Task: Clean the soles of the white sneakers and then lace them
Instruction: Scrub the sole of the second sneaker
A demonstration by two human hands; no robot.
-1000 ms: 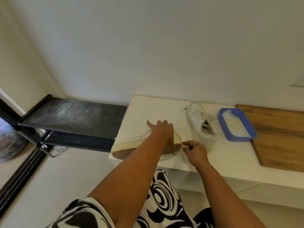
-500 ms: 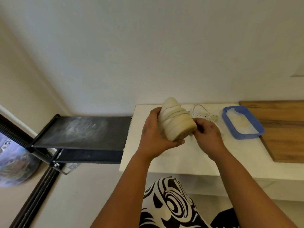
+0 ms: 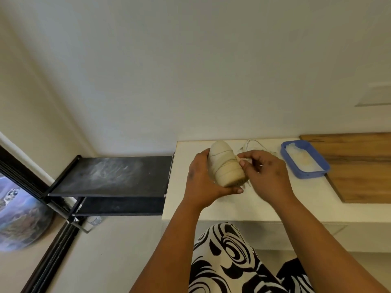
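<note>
**Head view: sneaker held sole-up over the white counter**

The left hand (image 3: 203, 182) is clamped around a white sneaker (image 3: 226, 163), fingers curled behind it and the thumb pressed under its near end. The shoe is lifted above the white counter (image 3: 264, 208), turned so its ribbed, yellowed sole faces the camera, one end pointing up and away.

The right hand (image 3: 266, 176) is at the shoe's right edge, thumb and forefinger pinched together against the sole's rim. Something small and pale shows between the fingertips, too small to tell what it is. A thin strand hangs below the sneaker's lower end.

Behind the hands, the second sneaker (image 3: 254, 145) lies on the counter, mostly hidden; only its white upper and a loop of lace show. Just to its right sits a blue tray (image 3: 317, 172) with a whitish mass inside, one corner overlapping a wooden board (image 3: 364, 176) that lies on the counter's right part.

To the left of the counter stands a black shelf (image 3: 110, 176), its top dusted with pale smears, a second tier below it. A black-and-white patterned garment (image 3: 228, 261) covers the person's lap at the bottom of the view.
</note>
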